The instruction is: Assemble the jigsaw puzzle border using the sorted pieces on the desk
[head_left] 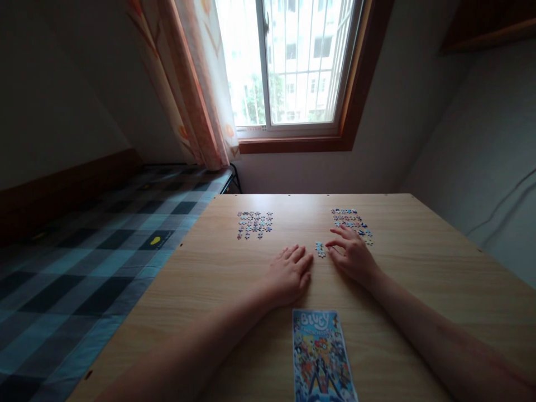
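My left hand (290, 274) lies flat on the wooden table, fingers stretched out and nothing in them. Just beyond its fingertips, to the right, is a small joined group of jigsaw puzzle pieces (320, 249). At that group's right edge, my right hand (350, 255) has thumb and index finger pinched together on what looks like a puzzle piece, mostly hidden by the fingertips. Its other fingers reach out over the near side of the right set of loose pieces (345, 216), covering part of it. Another set of loose pieces (255, 224) is laid in rows at the far left.
A colourful picture sheet marked "Bluey" (322, 357) lies on the table (201, 312) between my forearms. A bed with a checked cover (104, 251) borders the table on the left. Behind are a barred window (304, 67), a curtain (188, 84) and a wall.
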Action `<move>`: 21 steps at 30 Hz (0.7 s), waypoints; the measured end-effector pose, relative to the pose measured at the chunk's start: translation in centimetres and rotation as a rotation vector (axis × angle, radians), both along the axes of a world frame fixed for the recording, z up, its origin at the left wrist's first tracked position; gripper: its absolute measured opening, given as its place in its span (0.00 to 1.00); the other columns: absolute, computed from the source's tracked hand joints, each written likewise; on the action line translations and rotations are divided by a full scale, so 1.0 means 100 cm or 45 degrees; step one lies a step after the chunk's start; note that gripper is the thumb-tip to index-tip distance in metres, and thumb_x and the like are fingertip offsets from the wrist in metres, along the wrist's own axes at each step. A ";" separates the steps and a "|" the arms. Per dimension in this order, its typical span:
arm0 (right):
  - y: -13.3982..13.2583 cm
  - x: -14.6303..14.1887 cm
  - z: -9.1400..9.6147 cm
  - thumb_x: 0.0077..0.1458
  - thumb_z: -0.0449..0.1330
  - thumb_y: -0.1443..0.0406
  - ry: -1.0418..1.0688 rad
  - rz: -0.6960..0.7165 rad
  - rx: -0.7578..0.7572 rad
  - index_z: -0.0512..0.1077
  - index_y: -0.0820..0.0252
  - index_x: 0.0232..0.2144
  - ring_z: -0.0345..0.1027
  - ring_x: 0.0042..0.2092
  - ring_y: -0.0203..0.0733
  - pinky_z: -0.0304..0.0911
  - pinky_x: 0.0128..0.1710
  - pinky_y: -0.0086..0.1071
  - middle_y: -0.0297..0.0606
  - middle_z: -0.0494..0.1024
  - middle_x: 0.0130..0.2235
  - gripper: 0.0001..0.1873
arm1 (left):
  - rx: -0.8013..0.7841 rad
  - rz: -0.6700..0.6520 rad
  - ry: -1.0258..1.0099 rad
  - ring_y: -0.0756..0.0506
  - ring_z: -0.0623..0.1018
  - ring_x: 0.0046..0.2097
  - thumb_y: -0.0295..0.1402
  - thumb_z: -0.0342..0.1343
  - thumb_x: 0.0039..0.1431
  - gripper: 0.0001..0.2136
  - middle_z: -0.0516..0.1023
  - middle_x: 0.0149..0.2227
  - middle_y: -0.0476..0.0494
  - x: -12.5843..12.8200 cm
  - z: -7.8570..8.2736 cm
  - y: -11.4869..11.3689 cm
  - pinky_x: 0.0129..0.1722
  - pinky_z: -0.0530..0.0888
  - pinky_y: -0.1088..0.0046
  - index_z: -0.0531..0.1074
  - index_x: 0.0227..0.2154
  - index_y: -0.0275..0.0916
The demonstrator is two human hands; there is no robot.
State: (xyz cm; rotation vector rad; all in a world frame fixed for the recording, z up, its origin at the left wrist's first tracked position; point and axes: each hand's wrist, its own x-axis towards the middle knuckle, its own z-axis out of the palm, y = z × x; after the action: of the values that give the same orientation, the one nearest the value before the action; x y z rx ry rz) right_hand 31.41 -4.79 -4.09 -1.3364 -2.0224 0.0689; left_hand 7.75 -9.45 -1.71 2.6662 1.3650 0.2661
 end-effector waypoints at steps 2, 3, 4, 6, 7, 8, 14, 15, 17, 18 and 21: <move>0.000 0.000 0.000 0.55 0.58 0.62 0.030 0.011 -0.003 0.81 0.55 0.31 0.59 0.63 0.56 0.53 0.63 0.57 0.43 0.76 0.54 0.11 | -0.026 -0.038 0.012 0.36 0.56 0.69 0.43 0.44 0.68 0.25 0.56 0.69 0.37 -0.003 0.002 0.000 0.68 0.52 0.55 0.59 0.65 0.41; 0.000 0.001 0.000 0.55 0.58 0.62 0.049 0.012 -0.010 0.81 0.55 0.31 0.60 0.63 0.56 0.53 0.63 0.57 0.43 0.76 0.54 0.11 | -0.037 -0.060 0.019 0.36 0.55 0.70 0.43 0.44 0.68 0.26 0.56 0.69 0.37 -0.005 0.003 0.001 0.68 0.52 0.55 0.59 0.65 0.41; 0.001 0.001 0.000 0.55 0.58 0.62 0.067 0.012 -0.019 0.81 0.55 0.31 0.60 0.63 0.56 0.54 0.63 0.57 0.44 0.76 0.53 0.11 | -0.049 -0.082 0.028 0.36 0.54 0.70 0.44 0.43 0.68 0.26 0.55 0.70 0.37 -0.007 0.004 0.002 0.68 0.52 0.55 0.58 0.66 0.41; 0.001 0.002 -0.001 0.54 0.58 0.62 0.093 0.015 -0.033 0.81 0.55 0.31 0.60 0.63 0.56 0.54 0.63 0.57 0.44 0.76 0.53 0.11 | -0.073 -0.119 0.046 0.36 0.53 0.70 0.45 0.43 0.68 0.27 0.53 0.70 0.37 -0.011 0.006 0.002 0.68 0.51 0.55 0.57 0.66 0.42; 0.001 0.002 -0.001 0.54 0.58 0.62 0.100 0.020 -0.033 0.81 0.55 0.31 0.60 0.63 0.56 0.54 0.63 0.57 0.43 0.76 0.53 0.11 | -0.085 -0.128 0.054 0.36 0.52 0.70 0.46 0.43 0.68 0.27 0.52 0.71 0.38 -0.012 0.007 0.002 0.68 0.51 0.55 0.56 0.67 0.42; 0.001 0.002 -0.001 0.54 0.58 0.62 0.104 0.027 -0.030 0.81 0.55 0.31 0.60 0.63 0.56 0.54 0.63 0.57 0.43 0.76 0.53 0.11 | -0.096 -0.132 0.060 0.36 0.51 0.71 0.46 0.42 0.69 0.27 0.51 0.71 0.38 -0.013 0.008 0.002 0.68 0.50 0.54 0.56 0.67 0.42; 0.000 0.002 -0.001 0.55 0.58 0.62 0.089 0.045 -0.018 0.81 0.54 0.31 0.59 0.63 0.57 0.54 0.63 0.59 0.42 0.76 0.53 0.11 | -0.137 -0.138 0.060 0.36 0.50 0.71 0.46 0.42 0.69 0.27 0.50 0.71 0.37 -0.014 0.011 0.001 0.69 0.49 0.54 0.55 0.67 0.42; 0.000 0.002 -0.002 0.55 0.58 0.62 0.088 0.047 -0.022 0.81 0.54 0.32 0.59 0.63 0.57 0.54 0.63 0.59 0.42 0.76 0.54 0.11 | -0.133 -0.140 0.051 0.36 0.50 0.71 0.46 0.42 0.69 0.27 0.51 0.71 0.37 -0.014 0.010 0.001 0.69 0.49 0.54 0.55 0.67 0.42; 0.000 0.002 -0.002 0.55 0.58 0.62 0.096 0.049 -0.033 0.81 0.54 0.32 0.59 0.63 0.57 0.55 0.62 0.58 0.42 0.76 0.54 0.11 | -0.119 -0.138 0.030 0.36 0.51 0.71 0.46 0.43 0.68 0.27 0.52 0.70 0.37 -0.015 0.009 0.002 0.69 0.49 0.54 0.55 0.67 0.43; 0.000 0.002 -0.003 0.55 0.57 0.62 0.104 0.048 -0.036 0.81 0.54 0.32 0.59 0.63 0.57 0.55 0.62 0.58 0.42 0.76 0.54 0.11 | -0.112 -0.136 0.021 0.36 0.52 0.71 0.46 0.43 0.68 0.27 0.52 0.70 0.38 -0.015 0.009 0.002 0.69 0.50 0.54 0.56 0.66 0.43; 0.000 0.002 -0.003 0.55 0.58 0.62 0.128 0.045 -0.037 0.81 0.54 0.31 0.60 0.63 0.57 0.55 0.62 0.58 0.42 0.76 0.53 0.11 | -0.091 -0.134 -0.006 0.36 0.54 0.70 0.46 0.45 0.67 0.26 0.55 0.70 0.39 -0.016 0.008 0.001 0.68 0.51 0.54 0.58 0.65 0.44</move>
State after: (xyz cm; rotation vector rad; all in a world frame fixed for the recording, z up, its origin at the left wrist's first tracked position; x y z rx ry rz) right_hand 31.65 -4.78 -4.39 -1.2890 -1.9672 0.1789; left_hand 6.18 -9.32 -0.92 2.6659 1.2045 0.2080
